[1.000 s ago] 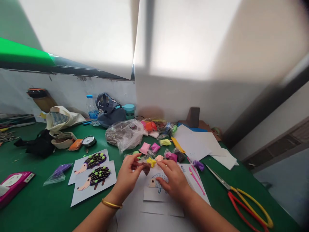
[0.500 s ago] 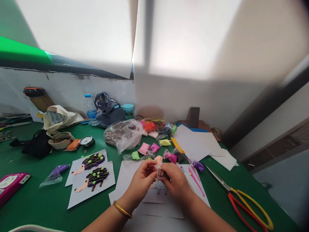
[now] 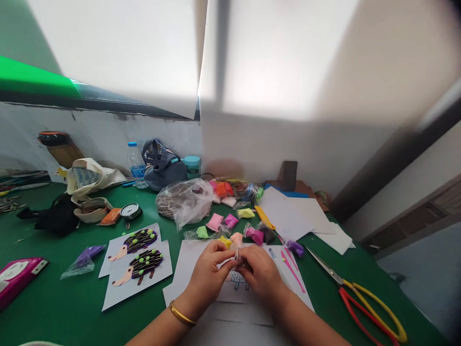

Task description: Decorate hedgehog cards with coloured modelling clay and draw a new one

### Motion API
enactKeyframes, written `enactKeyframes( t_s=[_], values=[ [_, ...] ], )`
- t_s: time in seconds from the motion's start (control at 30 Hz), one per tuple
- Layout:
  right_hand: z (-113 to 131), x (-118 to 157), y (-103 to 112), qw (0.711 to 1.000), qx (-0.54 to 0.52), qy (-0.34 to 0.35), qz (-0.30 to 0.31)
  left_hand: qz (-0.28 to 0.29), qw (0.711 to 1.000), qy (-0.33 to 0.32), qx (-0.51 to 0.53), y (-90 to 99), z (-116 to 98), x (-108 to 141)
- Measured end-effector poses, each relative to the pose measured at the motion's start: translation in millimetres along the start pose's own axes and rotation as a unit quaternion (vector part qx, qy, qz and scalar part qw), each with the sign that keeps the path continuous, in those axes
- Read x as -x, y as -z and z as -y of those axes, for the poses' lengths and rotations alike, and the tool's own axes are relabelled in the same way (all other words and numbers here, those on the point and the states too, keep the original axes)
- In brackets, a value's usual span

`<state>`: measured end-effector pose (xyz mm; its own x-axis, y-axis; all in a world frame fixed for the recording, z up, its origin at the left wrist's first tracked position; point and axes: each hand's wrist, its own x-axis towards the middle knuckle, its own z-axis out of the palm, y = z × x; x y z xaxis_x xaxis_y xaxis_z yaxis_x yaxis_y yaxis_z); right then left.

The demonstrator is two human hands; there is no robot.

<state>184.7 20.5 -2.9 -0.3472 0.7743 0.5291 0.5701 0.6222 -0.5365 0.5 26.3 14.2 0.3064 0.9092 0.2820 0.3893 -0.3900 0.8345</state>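
Observation:
My left hand (image 3: pixel 210 270) and my right hand (image 3: pixel 262 270) meet over white paper, fingertips pinched together. Between them is the gathered plastic of a clear packet of peach clay (image 3: pixel 236 239), its soft lump showing just beyond my fingers. Below, partly covered by my hands, is a drawing of a spiny animal in blue line (image 3: pixel 238 278) on the paper (image 3: pixel 187 257). A yellow clay packet (image 3: pixel 225 241) lies just past my left fingers. Pink modelling tools (image 3: pixel 293 271) rest on the paper right of my right hand.
Two cards with clay hedgehogs (image 3: pixel 146 262) lie to the left, near a purple clay packet (image 3: pixel 84 257). Large scissors (image 3: pixel 342 282) lie open at the right. Several clay packets (image 3: pixel 230 221), a plastic bag (image 3: pixel 185 199) and loose paper sheets (image 3: pixel 288 216) are farther back on the green table.
My fingers have drawn closer together around the plastic of the peach packet, and the yellow packet shows more. The camera view has shifted slightly.

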Motion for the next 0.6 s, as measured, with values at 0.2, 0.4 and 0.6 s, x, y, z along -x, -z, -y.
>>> enactKeyframes(
  t_s=[0.2,0.4,0.6],
  values=[
    [-2.1,4.1,-3.9,0.999,-0.004,-0.011,-0.032,-0.024,1.0,0.005,0.014,-2.8,2.8,0.0],
    [-4.0,5.3,-7.1,1.0,-0.012,0.023,0.002,-0.019,0.997,0.049,0.056,-1.2,8.5,-3.3],
    [-6.0,3.7,-6.1,1.0,-0.005,0.027,-0.001,-0.039,0.999,0.018,0.025,-2.4,8.3,-1.9]
  ],
)
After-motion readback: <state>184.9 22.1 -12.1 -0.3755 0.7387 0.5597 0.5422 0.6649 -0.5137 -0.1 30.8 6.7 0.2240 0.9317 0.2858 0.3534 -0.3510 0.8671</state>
